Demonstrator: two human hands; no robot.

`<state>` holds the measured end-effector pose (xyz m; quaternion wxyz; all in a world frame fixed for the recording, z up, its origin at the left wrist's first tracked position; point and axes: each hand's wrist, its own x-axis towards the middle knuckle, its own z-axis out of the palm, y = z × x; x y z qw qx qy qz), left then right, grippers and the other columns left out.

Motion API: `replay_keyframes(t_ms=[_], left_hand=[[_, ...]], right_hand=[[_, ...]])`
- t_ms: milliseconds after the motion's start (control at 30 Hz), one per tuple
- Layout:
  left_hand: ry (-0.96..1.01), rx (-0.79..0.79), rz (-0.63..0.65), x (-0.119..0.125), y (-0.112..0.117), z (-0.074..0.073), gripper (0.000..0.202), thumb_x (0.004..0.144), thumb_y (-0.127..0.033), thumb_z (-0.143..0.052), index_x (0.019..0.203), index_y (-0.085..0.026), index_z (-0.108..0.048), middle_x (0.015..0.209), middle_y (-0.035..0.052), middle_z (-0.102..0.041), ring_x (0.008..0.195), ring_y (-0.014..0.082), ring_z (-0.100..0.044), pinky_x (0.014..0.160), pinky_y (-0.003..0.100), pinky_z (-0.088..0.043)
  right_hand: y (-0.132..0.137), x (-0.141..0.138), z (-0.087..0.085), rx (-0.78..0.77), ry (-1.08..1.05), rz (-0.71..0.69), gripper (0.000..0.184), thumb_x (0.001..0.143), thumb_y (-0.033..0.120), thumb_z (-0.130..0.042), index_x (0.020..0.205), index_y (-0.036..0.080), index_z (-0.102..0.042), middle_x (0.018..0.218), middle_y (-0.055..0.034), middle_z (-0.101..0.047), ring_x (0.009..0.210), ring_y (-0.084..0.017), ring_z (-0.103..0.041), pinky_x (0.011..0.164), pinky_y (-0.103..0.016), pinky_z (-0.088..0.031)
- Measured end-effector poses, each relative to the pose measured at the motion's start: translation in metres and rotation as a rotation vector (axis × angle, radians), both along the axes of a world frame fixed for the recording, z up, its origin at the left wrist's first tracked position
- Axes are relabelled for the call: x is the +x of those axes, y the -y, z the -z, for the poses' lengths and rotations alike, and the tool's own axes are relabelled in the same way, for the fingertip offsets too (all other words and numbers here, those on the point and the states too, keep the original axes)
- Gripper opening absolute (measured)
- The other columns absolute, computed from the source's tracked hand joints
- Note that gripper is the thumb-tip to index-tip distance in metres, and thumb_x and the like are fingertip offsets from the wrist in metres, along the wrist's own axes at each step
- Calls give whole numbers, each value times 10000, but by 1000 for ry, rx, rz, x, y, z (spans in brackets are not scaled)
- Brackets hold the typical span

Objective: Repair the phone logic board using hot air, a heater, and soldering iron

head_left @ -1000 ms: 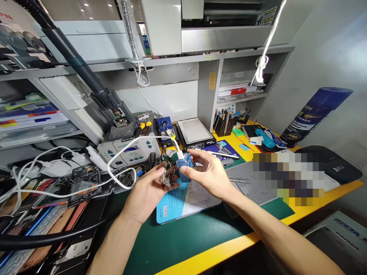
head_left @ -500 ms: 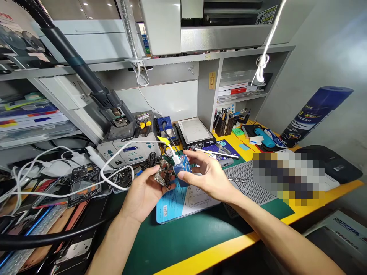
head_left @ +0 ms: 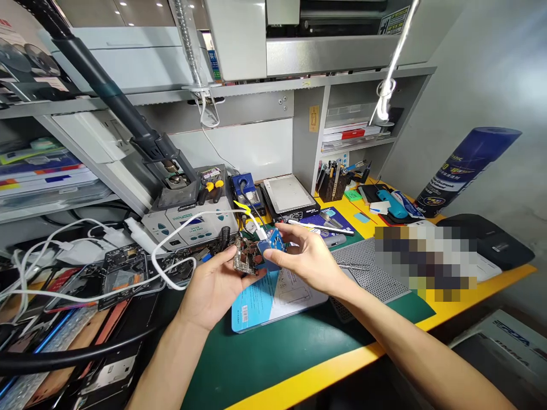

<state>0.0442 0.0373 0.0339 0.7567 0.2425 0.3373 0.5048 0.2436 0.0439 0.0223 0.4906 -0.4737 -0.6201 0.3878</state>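
Note:
My left hand [head_left: 213,293] is closed on a small circuit board [head_left: 244,259], pinched between thumb and fingers and held upright. My right hand [head_left: 314,263] grips a small blue boxy device [head_left: 269,246] with a fan-like face. A white cable [head_left: 205,212] with a yellow tag [head_left: 242,208] plugs into the top of this device. The two held things are side by side, very close; whether they touch I cannot tell. Below them lies a blue-and-white printed pad [head_left: 273,299] on the green mat [head_left: 239,364].
To the right lie a perforated grey plate [head_left: 382,276] and tweezers [head_left: 354,266]. Behind stands a grey soldering station [head_left: 192,228]. Loose cables and phone parts [head_left: 123,273] crowd the left. A blue spray can [head_left: 465,171] stands by the right wall, near a black pen holder [head_left: 333,183].
My right hand has turned the blue device slightly, so its fan-like face shows more. The circuit board has tilted a little in my left hand. The whole view has shifted slightly.

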Motion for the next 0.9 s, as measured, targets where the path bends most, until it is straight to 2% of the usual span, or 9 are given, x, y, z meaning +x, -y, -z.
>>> replay_keyframes(t_ms=[100, 233, 367, 500, 600, 733, 900], left_hand=[[29, -25, 45, 3, -1, 2, 322, 886, -181, -616, 1200, -171, -687, 1236, 131, -705, 1082, 287, -675, 970, 574, -548], [46, -15, 99, 7, -7, 5, 303, 882, -180, -616, 1176, -162, -691, 1174, 139, -726, 1057, 289, -686, 964, 561, -544], [39, 19, 136, 8, -20, 7, 274, 865, -171, -617, 1127, -131, -690, 1097, 147, -736, 1003, 276, -697, 884, 498, -574], [50, 41, 159, 11, -35, 8, 231, 840, -192, -614, 1046, -117, -685, 974, 141, -738, 889, 284, -711, 730, 429, -579], [70, 82, 165, 15, -42, 8, 211, 838, -209, -598, 1015, -130, -680, 947, 134, -734, 851, 268, -706, 668, 389, -560], [70, 100, 166, 14, -46, 8, 200, 835, -216, -593, 990, -123, -678, 913, 125, -732, 821, 255, -702, 639, 357, -544], [27, 74, 154, 7, -55, 6, 159, 841, -223, -570, 918, -122, -665, 832, 100, -724, 690, 226, -689, 559, 327, -529]], right_hand=[[-6, 2, 1, -14, -32, 6, 643, 758, 488, -808, 1287, 163, -642, 1181, -113, -699, 1059, -251, -669, 906, -415, -562], [-12, 4, 1, 17, -24, 39, 647, 768, 465, -799, 1304, 144, -631, 1236, -136, -682, 1084, -249, -664, 930, -409, -550], [-19, 8, -4, 47, -20, 59, 644, 759, 464, -797, 1282, 118, -649, 1188, -137, -704, 1064, -246, -669, 939, -397, -531], [-25, 11, -14, 20, -63, 49, 601, 765, 473, -776, 1209, 78, -688, 987, -104, -739, 886, -227, -686, 829, -364, -538], [-27, 13, -23, 30, -59, 37, 601, 776, 476, -759, 1204, 61, -690, 960, -110, -739, 850, -232, -686, 790, -357, -537], [-27, 10, -27, 133, 32, 82, 616, 777, 451, -761, 1251, 69, -666, 1124, -146, -710, 997, -260, -671, 904, -391, -522], [-25, -1, -9, 358, 109, 167, 560, 803, 389, -746, 1286, 127, -636, 1189, -135, -653, 1097, -261, -631, 965, -424, -518]])
